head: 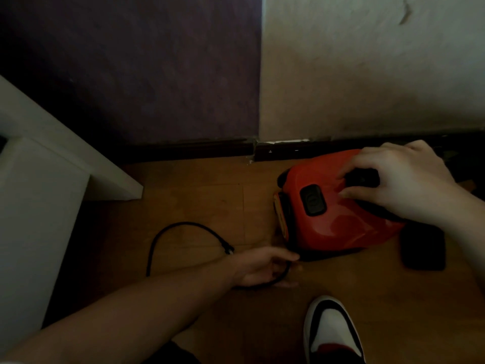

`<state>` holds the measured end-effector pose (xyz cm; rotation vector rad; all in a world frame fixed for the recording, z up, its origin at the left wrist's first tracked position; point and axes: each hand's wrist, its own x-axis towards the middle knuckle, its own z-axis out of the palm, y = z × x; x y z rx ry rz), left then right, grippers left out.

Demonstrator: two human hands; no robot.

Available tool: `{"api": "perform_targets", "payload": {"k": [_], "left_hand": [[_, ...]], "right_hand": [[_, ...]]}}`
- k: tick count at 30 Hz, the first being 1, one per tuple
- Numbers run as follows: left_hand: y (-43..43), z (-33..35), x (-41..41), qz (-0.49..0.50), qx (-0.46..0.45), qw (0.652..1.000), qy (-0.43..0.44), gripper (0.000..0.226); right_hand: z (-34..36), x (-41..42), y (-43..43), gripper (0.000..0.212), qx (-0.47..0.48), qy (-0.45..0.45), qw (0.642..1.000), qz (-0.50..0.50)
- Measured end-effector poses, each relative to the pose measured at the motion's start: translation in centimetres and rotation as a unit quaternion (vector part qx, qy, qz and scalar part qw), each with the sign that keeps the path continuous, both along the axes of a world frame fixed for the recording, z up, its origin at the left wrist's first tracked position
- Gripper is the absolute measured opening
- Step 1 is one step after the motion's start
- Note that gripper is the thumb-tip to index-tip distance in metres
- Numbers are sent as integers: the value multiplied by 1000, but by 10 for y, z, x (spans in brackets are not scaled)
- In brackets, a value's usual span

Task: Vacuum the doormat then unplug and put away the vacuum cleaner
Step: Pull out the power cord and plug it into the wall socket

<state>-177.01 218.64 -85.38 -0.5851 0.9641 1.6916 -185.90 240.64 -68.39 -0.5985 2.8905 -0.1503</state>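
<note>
A red canister vacuum cleaner (338, 227) sits on the wooden floor by the skirting board, with a black button (312, 200) on its top. My right hand (401, 179) rests on the top of the vacuum, its fingers spread and pressing around a second black button there. Its black power cord (168, 232) lies in a loop on the floor to the left, the plug end (228, 249) loose. My left hand (262, 266) is low beside the vacuum's rear, its fingers curled round the cord where it enters the body.
A white furniture panel (52, 164) stands at the left. A purple wall (131, 69) meets a pale wall (367, 69) behind a dark skirting board (199, 149). My shoe (332, 329) is on the floor at the bottom. The vacuum's black wheel (423, 246) is on its right.
</note>
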Motion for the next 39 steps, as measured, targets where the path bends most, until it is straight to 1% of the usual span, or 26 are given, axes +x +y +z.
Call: {"api": "perform_targets", "payload": {"k": [1,2,6,7,11,13,15,18,23,24,25,26,27,28,30,32,33,36,37,39], "left_hand": [[-2,2,0,11,-5,1000,11,32],[-4,4,0,28,-13,999,26,41],[-12,8,-7,107,-49,989,85,102],[-15,9,-10,113,-59,986,105,110],[-22,17,-27,158,-86,966,184,121],[-27,23,-35,174,-105,949,240,126],[-36,30,-42,134,-139,921,337,118],[-51,45,-45,16,-168,875,454,96],[-58,69,-44,-88,-221,811,534,40],[-60,74,-43,-105,-223,800,547,32],[-63,79,-44,-124,-225,789,558,29],[-67,84,-44,-149,-226,782,561,30],[-69,91,-45,-181,-225,782,552,34],[-71,96,-47,-217,-218,789,531,35],[-71,99,-50,-301,-191,804,477,28],[-67,95,-49,-372,-172,806,427,23],[-65,91,-48,-393,-165,810,404,25],[-57,72,-37,-409,-162,833,335,35],[-54,64,-32,-398,-166,845,317,34],[-48,46,-24,-345,-163,882,274,33]], "right_hand": [[0,0,0,34,0,0,1000,1],[0,0,0,34,1,1,1000,3],[0,0,0,35,0,7,1000,5],[-1,0,0,35,0,8,1000,6],[-1,0,0,34,-3,12,1000,5],[-1,0,0,34,-2,12,1000,5],[-2,-1,0,34,-3,15,1000,8],[-1,-1,0,35,0,10,1000,4],[-2,-2,-2,36,8,11,1000,6],[-2,-2,-2,36,7,10,1000,6],[-2,-2,-2,36,6,9,1000,5],[-1,-2,-1,36,5,10,1000,5],[-1,-2,-1,36,3,10,1000,3],[-1,-2,-1,35,0,10,1000,3],[-1,-2,-1,34,-3,9,1000,5],[-1,-1,-1,34,-3,9,1000,6],[0,-1,-1,35,-3,9,1000,4],[2,1,-1,35,-4,6,1000,0],[2,1,-1,35,-5,5,1000,-1],[2,1,-2,35,-4,1,1000,0]]}}
